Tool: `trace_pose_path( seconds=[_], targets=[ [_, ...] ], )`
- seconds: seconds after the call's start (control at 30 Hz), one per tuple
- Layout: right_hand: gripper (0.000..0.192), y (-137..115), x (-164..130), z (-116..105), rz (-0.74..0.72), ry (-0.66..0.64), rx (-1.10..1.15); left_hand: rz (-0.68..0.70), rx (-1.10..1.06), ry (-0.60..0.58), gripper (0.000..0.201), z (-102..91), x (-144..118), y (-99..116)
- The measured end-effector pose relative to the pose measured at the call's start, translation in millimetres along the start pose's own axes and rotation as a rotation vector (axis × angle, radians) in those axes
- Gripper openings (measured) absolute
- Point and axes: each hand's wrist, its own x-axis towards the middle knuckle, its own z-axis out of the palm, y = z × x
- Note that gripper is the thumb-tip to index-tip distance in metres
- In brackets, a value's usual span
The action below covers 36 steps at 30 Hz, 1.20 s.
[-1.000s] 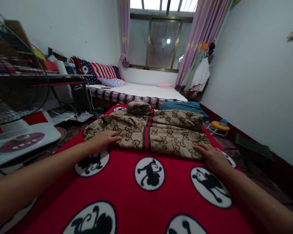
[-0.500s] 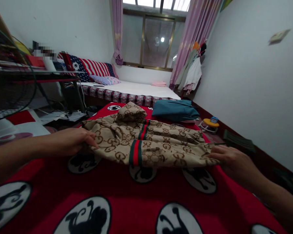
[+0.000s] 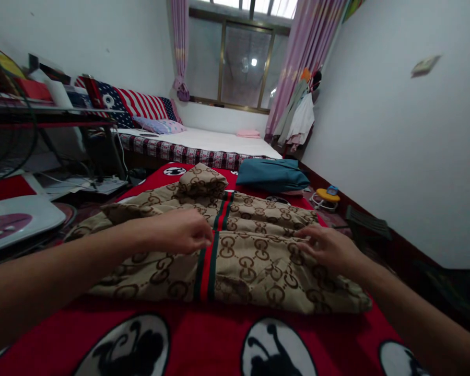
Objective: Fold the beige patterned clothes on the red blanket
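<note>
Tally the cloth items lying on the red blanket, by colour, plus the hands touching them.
Beige patterned garment: 1
Teal folded garment: 1
Hands on the beige garment: 2, left hand and right hand
Total: 2 garments, 2 hands, on the red blanket

Folded teal cloth (image 3: 272, 175) on red blanket (image 3: 203, 339); bed (image 3: 203, 142) behind.

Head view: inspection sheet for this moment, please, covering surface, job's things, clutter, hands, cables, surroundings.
Surface: red blanket with black-and-white figure circles.
Job's things: tan patterned garment with green-red stripe, lying flat on the blanket.
Clutter: folded teal cloth behind the garment.
Hands: left hand and right hand both rest on the garment; grip unclear.
Cables: cords on the floor at left.
Surroundings: bed, window, pink curtains.
</note>
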Motion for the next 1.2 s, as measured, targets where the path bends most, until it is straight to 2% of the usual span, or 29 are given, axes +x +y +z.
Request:
trace_pose_path(
  seconds=[0.1,0.17,0.23,0.3,0.37,0.47,0.57,0.63,0.73,0.83,0.93,1.03,1.1,1.2],
  targets=[
    [0.040,22.0,40.6,20.0,0.211,0.189,-0.139,0.001,0.019,0.074,0.030,17.6,54.2,-9.6],
    [0.056,45.0,64.6,27.9,0.414,0.235,-0.142,-0.068,0.028,0.162,0.034,29.6,87.2,-24.4],
    [0.066,66.3,84.1,31.7,0.610,0.154,-0.035,-0.138,0.010,0.204,0.038,39.2,116.7,-39.9],
    [0.061,79.9,98.5,35.1,0.710,-0.011,0.076,-0.206,-0.008,0.210,0.042,47.1,142.7,-51.7],
    [0.051,84.2,108.2,40.2,0.730,-0.111,0.085,-0.267,-0.017,0.181,0.049,55.0,165.1,-58.1],
    [0.045,79.9,119.1,47.2,0.705,-0.084,-0.077,-0.325,-0.025,0.128,0.060,67.2,190.9,-60.0],
    [0.044,77.4,132.6,42.4,0.669,-0.077,-0.192,-0.391,-0.029,0.116,0.043,72.8,206.9,-60.3],
    [0.039,80.6,144.0,31.8,0.687,-0.026,-0.184,-0.456,-0.030,0.159,0.028,69.8,213.5,-62.8],
    [0.033,87.3,159.6,19.0,0.753,0.170,-0.129,-0.544,-0.036,0.265,0.030,61.9,220.6,-68.6],
    [0.034,86.5,165.7,30.0,0.829,0.285,-0.072,-0.605,-0.062,0.303,0.037,65.7,226.9,-69.7],
    [0.047,77.1,160.7,65.9,0.819,0.266,-0.048,-0.615,-0.118,0.225,0.058,83.4,233.0,-64.0],
    [0.052,68.0,154.4,98.5,0.700,0.205,-0.048,-0.544,-0.178,0.095,0.074,94.4,238.3,-56.1],
    [0.050,64.6,154.4,104.0,0.644,0.144,-0.052,-0.490,-0.203,0.019,0.070,89.7,239.4,-48.9],
    [0.049,57.8,157.2,90.5,0.656,0.061,-0.053,-0.428,-0.215,-0.034,0.064,75.0,230.4,-29.4]
  ],
)
